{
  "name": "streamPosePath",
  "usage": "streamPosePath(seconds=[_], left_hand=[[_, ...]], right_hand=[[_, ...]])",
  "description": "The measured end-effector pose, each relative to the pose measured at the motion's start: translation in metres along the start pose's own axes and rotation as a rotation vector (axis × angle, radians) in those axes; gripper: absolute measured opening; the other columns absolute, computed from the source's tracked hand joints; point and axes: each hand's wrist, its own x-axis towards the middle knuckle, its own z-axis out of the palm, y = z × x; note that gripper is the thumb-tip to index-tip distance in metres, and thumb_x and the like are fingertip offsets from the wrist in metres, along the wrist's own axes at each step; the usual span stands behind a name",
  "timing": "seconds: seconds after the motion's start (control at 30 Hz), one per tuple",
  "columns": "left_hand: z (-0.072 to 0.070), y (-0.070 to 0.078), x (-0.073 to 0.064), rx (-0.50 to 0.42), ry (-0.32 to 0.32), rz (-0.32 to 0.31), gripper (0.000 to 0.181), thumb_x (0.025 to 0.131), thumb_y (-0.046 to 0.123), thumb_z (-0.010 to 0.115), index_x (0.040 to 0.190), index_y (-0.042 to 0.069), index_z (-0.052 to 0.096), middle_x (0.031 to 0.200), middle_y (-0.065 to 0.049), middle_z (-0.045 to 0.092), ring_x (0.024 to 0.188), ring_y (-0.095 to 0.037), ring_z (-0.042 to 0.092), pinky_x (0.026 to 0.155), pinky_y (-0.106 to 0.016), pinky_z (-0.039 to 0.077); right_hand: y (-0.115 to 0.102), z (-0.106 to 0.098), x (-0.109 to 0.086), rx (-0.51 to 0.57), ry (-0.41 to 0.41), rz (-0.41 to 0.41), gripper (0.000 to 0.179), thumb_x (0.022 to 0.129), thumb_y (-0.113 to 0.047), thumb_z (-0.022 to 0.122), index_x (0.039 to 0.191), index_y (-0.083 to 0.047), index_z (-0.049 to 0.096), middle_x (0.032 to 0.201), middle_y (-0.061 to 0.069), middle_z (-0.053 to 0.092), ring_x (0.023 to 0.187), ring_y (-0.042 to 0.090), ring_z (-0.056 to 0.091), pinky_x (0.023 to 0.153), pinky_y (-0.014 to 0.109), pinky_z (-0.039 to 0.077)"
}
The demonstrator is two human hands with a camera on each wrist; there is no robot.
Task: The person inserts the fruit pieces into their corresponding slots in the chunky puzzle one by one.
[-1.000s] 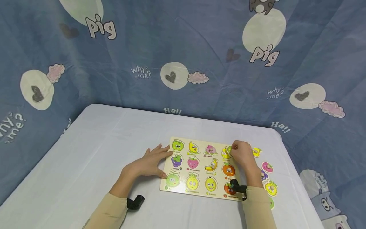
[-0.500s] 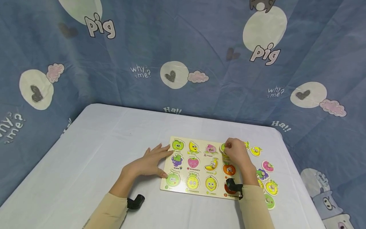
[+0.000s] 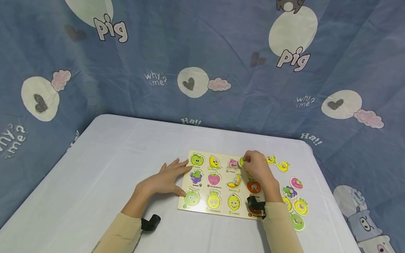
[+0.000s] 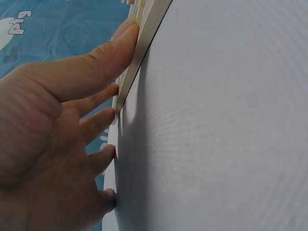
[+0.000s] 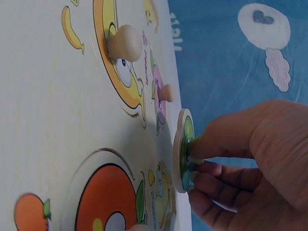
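The right hand (image 3: 257, 168) pinches one green piece (image 5: 183, 144) above the board (image 3: 203, 190), near the label "Peach" (image 3: 232, 171); the spread left hand (image 3: 164, 181) touches the board's edge. Seven loose pieces (image 3: 290, 191) lie beside it.

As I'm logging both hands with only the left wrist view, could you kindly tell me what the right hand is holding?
Observer: The right hand pinches a green puzzle piece.
Operator: Thank you; is that piece seated in the board?
Observer: No, the right wrist view shows it raised off the board.
Operator: Where is the loose pineapple piece, please?
Observer: The pineapple piece lies on the white table, right of the board.
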Motion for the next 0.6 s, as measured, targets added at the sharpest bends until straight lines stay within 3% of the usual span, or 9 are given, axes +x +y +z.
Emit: streamPosePath(seconds=[0.23, 0.6], left_hand=[[0.001, -0.002, 0.0, 0.005, 0.003, 0.001, 0.098, 0.067, 0.038, 0.089, 0.152, 0.022, 0.042, 0.166, -0.001, 0.025, 0.157, -0.03, 0.006, 0.123, -0.065, 0.001], [0.0, -0.002, -0.001, 0.007, 0.006, -0.003, 0.098, 0.066, 0.036, 0.089, 0.152, 0.022, 0.043, 0.166, -0.001, 0.025, 0.157, -0.031, 0.006, 0.123, -0.065, 0.001]], right_hand=[[-0.006, 0.004, 0.0, 0.003, -0.02, -0.018, 0.012, 0.084, -0.005, 0.062, 0.091, -0.005, 0.071, 0.089, 0.01, 0.064, 0.08, 0.023, 0.052, 0.07, 0.034, 0.046], [-0.02, 0.014, 0.002, 0.008, -0.012, -0.097, 0.007, 0.085, -0.005, 0.065, 0.087, -0.008, 0.071, 0.08, 0.004, 0.059, 0.076, 0.019, 0.049, 0.068, 0.031, 0.042]])
